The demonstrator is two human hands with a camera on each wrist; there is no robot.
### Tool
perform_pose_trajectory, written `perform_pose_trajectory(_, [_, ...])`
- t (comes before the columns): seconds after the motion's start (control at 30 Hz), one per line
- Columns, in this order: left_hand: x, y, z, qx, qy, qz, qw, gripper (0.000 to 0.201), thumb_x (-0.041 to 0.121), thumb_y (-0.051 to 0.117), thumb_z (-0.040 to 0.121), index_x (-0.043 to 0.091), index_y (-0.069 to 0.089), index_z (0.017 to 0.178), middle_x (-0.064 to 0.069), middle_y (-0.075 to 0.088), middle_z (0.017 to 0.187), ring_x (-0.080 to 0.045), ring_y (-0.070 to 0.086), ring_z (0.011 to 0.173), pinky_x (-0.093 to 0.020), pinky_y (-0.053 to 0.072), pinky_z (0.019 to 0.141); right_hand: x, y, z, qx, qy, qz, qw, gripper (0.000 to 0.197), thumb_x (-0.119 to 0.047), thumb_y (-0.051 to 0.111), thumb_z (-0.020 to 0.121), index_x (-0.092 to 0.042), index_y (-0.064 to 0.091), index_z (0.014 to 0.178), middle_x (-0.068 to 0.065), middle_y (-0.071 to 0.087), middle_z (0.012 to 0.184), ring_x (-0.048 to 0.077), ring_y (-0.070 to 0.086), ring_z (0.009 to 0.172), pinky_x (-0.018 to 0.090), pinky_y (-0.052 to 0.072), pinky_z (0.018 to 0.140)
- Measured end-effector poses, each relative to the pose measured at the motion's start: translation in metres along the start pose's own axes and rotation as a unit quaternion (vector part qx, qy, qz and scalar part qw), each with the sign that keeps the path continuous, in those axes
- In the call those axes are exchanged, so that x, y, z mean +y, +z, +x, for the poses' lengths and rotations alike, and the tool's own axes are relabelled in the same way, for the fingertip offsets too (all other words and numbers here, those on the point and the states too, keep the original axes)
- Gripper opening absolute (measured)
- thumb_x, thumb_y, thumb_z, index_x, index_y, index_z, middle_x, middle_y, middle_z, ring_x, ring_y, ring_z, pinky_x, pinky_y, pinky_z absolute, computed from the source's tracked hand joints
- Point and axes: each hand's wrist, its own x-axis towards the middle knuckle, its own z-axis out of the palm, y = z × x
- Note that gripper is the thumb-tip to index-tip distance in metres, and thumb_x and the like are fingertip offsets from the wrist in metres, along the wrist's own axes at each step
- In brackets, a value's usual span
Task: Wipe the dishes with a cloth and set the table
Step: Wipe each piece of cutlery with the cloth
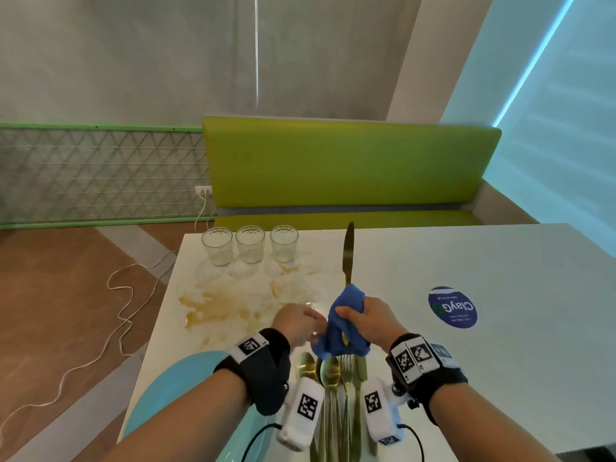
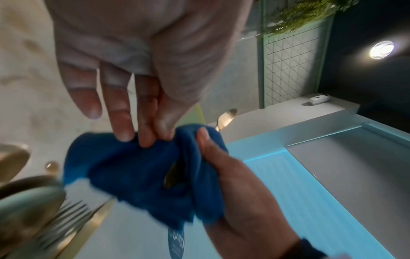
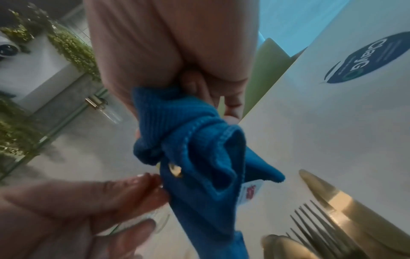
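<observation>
My right hand (image 1: 366, 318) grips a bunched blue cloth (image 1: 336, 331) wrapped round the handle of a gold knife (image 1: 348, 255). The blade sticks up and away from me, above the white table (image 1: 500, 261). My left hand (image 1: 300, 323) meets the cloth from the left. In the left wrist view its thumb and forefinger (image 2: 155, 136) pinch a fold of the cloth (image 2: 133, 166). A bit of gold handle shows through the folds of the cloth (image 3: 199, 149) in the right wrist view. More gold spoons, forks and knives (image 1: 336, 378) lie on the table right below both hands.
Three clear glasses (image 1: 250, 243) stand in a row at the table's far left. A brown spill (image 1: 220, 305) spreads in front of them. A teal plate (image 1: 173, 388) sits at the near left edge. A round blue sticker (image 1: 452, 307) lies right. A green bench (image 1: 350, 161) stands behind.
</observation>
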Motion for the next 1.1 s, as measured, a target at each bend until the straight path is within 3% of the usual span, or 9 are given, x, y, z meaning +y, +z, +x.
perform_pose_trajectory(0.13, [0.018,0.005,0.002,0.014,0.027,-0.046,0.998,0.018,0.023,0.058,0.091,0.012,0.065,0.104,-0.003,0.06,0.088,-0.011,0.048,0.066,-0.02,0.039,0.058,0.005,0.001,-0.011,-0.033,-0.004,-0.022,0.999,0.032,-0.041,0.057,0.087,-0.012,0.053,0.074,0.001,0.053,0.072,0.015,0.048,0.068,0.019,0.036,0.056])
perform_pose_trajectory(0.2, [0.024,0.014,0.001,-0.001,0.022,-0.059,0.998,0.024,0.025,0.058,0.091,0.011,0.065,0.11,-0.003,0.059,0.09,-0.012,0.045,0.069,-0.022,0.039,0.061,0.007,0.002,-0.015,-0.041,-0.003,-0.011,0.999,0.03,-0.039,0.06,0.085,-0.009,0.057,0.079,0.004,0.056,0.075,0.016,0.049,0.067,0.022,0.038,0.06])
perform_pose_trajectory(0.43, [0.015,0.044,0.011,-0.039,-0.063,-0.146,0.987,0.012,0.027,0.064,0.085,0.016,0.066,0.088,0.005,0.062,0.083,-0.015,0.041,0.079,-0.027,0.033,0.065,0.019,-0.008,-0.035,-0.082,0.01,0.042,0.996,0.037,-0.032,0.068,0.081,-0.004,0.063,0.105,0.015,0.068,0.104,0.017,0.057,0.086,0.03,0.049,0.079])
perform_pose_trajectory(0.6, [0.014,0.058,0.018,0.051,-0.077,-0.237,0.967,0.037,0.02,0.062,0.089,-0.003,0.06,0.118,-0.011,0.061,0.12,-0.03,0.046,0.123,-0.042,0.036,0.106,0.039,-0.019,-0.047,-0.121,0.039,-0.069,0.99,0.026,-0.036,0.071,0.078,-0.014,0.057,0.083,0.001,0.056,0.08,0.014,0.049,0.075,0.016,0.037,0.056])
perform_pose_trajectory(0.67, [0.014,0.057,0.023,0.07,-0.075,-0.233,0.967,0.04,0.021,0.06,0.09,-0.005,0.057,0.122,-0.014,0.056,0.132,-0.031,0.043,0.129,-0.04,0.033,0.109,0.054,-0.026,-0.05,-0.11,0.062,-0.099,0.987,0.03,-0.038,0.072,0.075,-0.012,0.062,0.085,0.003,0.058,0.083,0.012,0.05,0.071,0.018,0.037,0.057])
perform_pose_trajectory(0.77, [0.0,0.064,0.03,0.08,-0.067,-0.153,0.983,0.035,0.021,0.063,0.089,-0.002,0.062,0.116,-0.014,0.059,0.128,-0.031,0.051,0.122,-0.035,0.037,0.103,0.074,-0.043,-0.052,-0.046,0.118,-0.105,0.986,0.041,-0.042,0.068,0.079,-0.007,0.061,0.1,0.008,0.061,0.095,0.016,0.051,0.082,0.024,0.038,0.071])
perform_pose_trajectory(0.93, [-0.035,0.103,0.027,0.027,-0.079,0.083,0.993,0.023,0.032,0.06,0.087,0.015,0.064,0.072,-0.007,0.067,0.084,-0.024,0.061,0.079,-0.03,0.051,0.077,0.093,-0.067,-0.046,0.003,0.161,-0.1,0.982,0.048,-0.042,0.066,0.081,-0.002,0.06,0.108,0.005,0.055,0.091,0.018,0.051,0.085,0.026,0.038,0.073])
perform_pose_trajectory(1.0, [-0.056,0.123,0.034,-0.006,-0.104,0.185,0.977,0.03,0.037,0.055,0.085,0.011,0.069,0.082,-0.009,0.068,0.088,-0.022,0.059,0.077,-0.028,0.05,0.076,0.098,-0.07,-0.043,0.008,0.17,-0.093,0.981,0.05,-0.043,0.066,0.08,-0.002,0.059,0.108,0.005,0.055,0.091,0.019,0.051,0.085,0.026,0.039,0.073])
perform_pose_trajectory(1.1, [-0.081,0.146,0.048,-0.022,-0.125,0.325,0.937,0.051,0.045,0.047,0.078,0.01,0.066,0.11,-0.012,0.065,0.112,-0.031,0.061,0.101,-0.04,0.049,0.093,0.103,-0.072,-0.039,0.008,0.173,-0.09,0.981,0.051,-0.045,0.065,0.08,-0.002,0.058,0.108,0.005,0.054,0.09,0.019,0.051,0.083,0.026,0.038,0.073])
